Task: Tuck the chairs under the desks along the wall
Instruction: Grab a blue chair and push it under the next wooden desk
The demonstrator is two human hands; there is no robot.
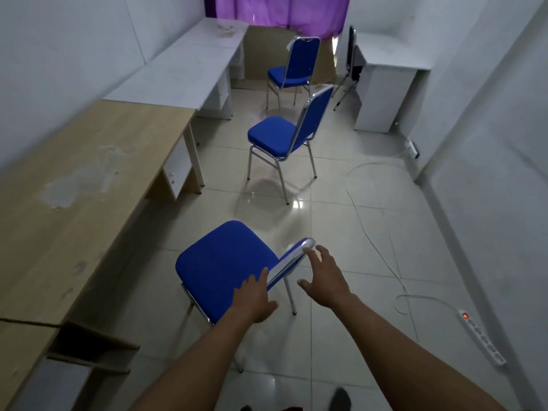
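Three blue padded chairs with chrome legs stand out on the tiled floor, away from the desks. The nearest chair [221, 262] is right below me, its seat facing the wooden desk [89, 179] on the left. My left hand [255, 298] hovers at the near end of its backrest top, fingers spread, perhaps just touching. My right hand [323, 274] is open beside the far end of the backrest, not gripping. A second chair [275, 137] stands mid-room. A third chair [292, 69] stands near the white desk [181, 66] along the left wall.
Another white desk [385, 81] stands at the right wall with a dark folded chair [351, 54] leaning beside it. A white power strip [480, 336] and its cables [376, 244] lie on the floor at right. A purple curtain [281, 10] hangs at the back.
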